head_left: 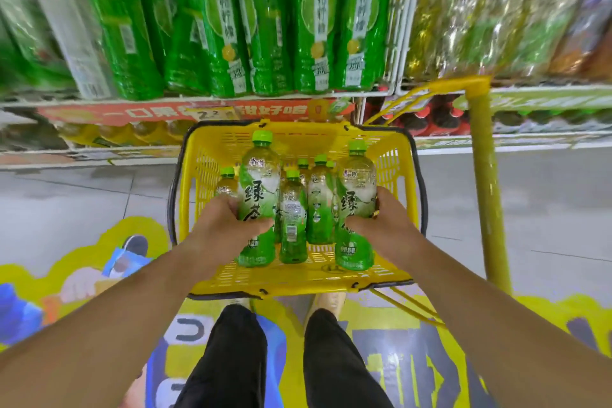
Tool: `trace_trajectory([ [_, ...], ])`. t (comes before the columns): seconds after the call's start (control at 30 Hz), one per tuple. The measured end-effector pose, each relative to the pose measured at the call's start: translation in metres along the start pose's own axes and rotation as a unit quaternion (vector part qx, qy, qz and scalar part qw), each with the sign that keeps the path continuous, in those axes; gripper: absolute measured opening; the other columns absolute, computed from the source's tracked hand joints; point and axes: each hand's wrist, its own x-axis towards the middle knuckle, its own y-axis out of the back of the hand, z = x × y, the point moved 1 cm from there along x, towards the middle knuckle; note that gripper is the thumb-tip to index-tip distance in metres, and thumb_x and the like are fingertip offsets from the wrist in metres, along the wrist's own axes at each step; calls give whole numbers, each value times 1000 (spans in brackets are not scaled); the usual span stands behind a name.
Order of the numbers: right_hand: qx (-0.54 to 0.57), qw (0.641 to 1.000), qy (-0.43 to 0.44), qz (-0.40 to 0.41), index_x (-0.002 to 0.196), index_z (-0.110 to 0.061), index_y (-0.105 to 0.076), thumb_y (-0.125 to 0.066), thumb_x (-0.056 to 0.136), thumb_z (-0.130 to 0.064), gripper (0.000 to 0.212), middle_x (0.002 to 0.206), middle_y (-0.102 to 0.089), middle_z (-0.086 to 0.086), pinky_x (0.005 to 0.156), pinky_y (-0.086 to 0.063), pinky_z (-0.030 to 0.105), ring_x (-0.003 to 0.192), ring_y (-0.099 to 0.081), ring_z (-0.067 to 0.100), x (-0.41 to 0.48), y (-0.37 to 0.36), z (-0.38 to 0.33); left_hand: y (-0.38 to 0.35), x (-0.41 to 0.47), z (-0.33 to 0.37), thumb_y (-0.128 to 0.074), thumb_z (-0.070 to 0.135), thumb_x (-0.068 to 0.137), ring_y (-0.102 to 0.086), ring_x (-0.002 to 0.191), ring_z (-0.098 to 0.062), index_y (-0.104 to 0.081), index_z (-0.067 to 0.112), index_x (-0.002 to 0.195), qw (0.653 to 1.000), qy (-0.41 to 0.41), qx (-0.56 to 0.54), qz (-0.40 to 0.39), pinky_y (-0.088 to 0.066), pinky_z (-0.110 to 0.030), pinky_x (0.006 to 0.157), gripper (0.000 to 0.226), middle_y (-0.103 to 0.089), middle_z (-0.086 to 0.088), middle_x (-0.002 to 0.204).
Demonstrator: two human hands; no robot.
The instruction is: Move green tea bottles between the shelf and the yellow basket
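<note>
A yellow basket (390,156) stands on the floor in front of my feet, holding several green tea bottles upright. My left hand (225,219) grips one green tea bottle (260,175) around its middle, over the basket's left half. Over the right half, my right hand (381,222) grips another green tea bottle (356,182) the same way. Both held bottles stand higher than the others, such as the bottle (293,219) between them. The shelf (212,99) rises just behind the basket.
Tall green lemon-drink bottles (318,16) fill the shelf level above the basket. Lower shelves hold yellow-capped and red-capped drinks. The basket's yellow pull handle (480,156) stands upright at the right. A coloured sticker covers the grey tile floor around my feet.
</note>
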Motion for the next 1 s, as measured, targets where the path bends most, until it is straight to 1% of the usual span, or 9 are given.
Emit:
trace_trajectory([
  [0.13,7,999,43,-6,120,-20,-52,-74,83,-9,44,103,-65,-1,65,-48,15,89,-63,16,-48,14,-52,24,-51,34,-82,22,82,-62,79,-11,-59,11,109,999,-39,-32,2,-44,-20,59,37,-67,-6,102],
  [0.2,0,998,58,-12,119,-20,-52,-73,83,-12,43,100,-64,-6,66,-46,20,88,-62,12,-76,23,-78,37,-80,51,-82,29,81,-56,121,-19,-42,11,147,998,-48,-45,-3,-46,-25,83,79,-52,-14,142],
  [0.27,-13,997,76,-23,121,-21,-51,-72,85,-13,42,97,-62,-10,65,-45,19,85,-61,7,-102,32,-106,52,-110,64,-83,36,78,-43,138,-23,-33,12,153,996,-65,-60,3,-42,-33,99,93,-41,-9,153],
  [0.33,-23,994,98,-33,124,-22,-48,-71,86,-13,45,99,-61,-11,67,-46,18,88,-62,7,-127,39,-134,67,-138,76,-86,43,69,-51,131,-17,-43,14,146,994,-69,-81,24,-49,-31,95,93,-50,-4,147],
  [0.4,-31,991,126,-39,126,-23,-48,-72,86,-13,48,100,-62,-10,70,-48,19,90,-63,10,-151,44,-161,79,-166,85,-86,33,73,-64,103,3,-53,8,131,992,-73,-100,34,-50,-13,70,72,-64,0,126],
  [0.5,-36,987,151,-52,132,-24,-44,-73,85,-17,55,105,-64,-7,79,-51,26,92,-64,11,-182,45,-197,98,-208,99,-79,11,83,-51,66,13,-53,17,110,986,-92,-130,57,-36,0,46,38,-61,11,99],
  [0.63,-52,979,185,-73,130,-27,-40,-73,86,-20,56,108,-61,-9,79,-51,26,93,-63,8,-215,40,-242,136,-245,105,-84,11,77,-70,80,-10,-66,16,103,977,-111,-144,112,-51,-14,59,32,-73,3,94],
  [0.87,-112,962,235,-81,133,-30,-40,-77,80,-31,65,116,-63,-6,87,-53,34,102,-63,14,-260,-6,-318,217,-291,96,-83,3,75,-70,67,-2,-70,12,102,947,-150,-228,170,-53,-16,55,31,-76,9,80],
  [1.0,-124,948,274,-99,135,-26,-45,-77,71,-33,71,115,-66,-4,95,-54,44,103,-66,16,-286,-52,-358,269,-316,67,-91,21,61,-74,85,-25,-74,15,96,930,-158,-244,226,-61,-41,77,39,-78,0,85],
])
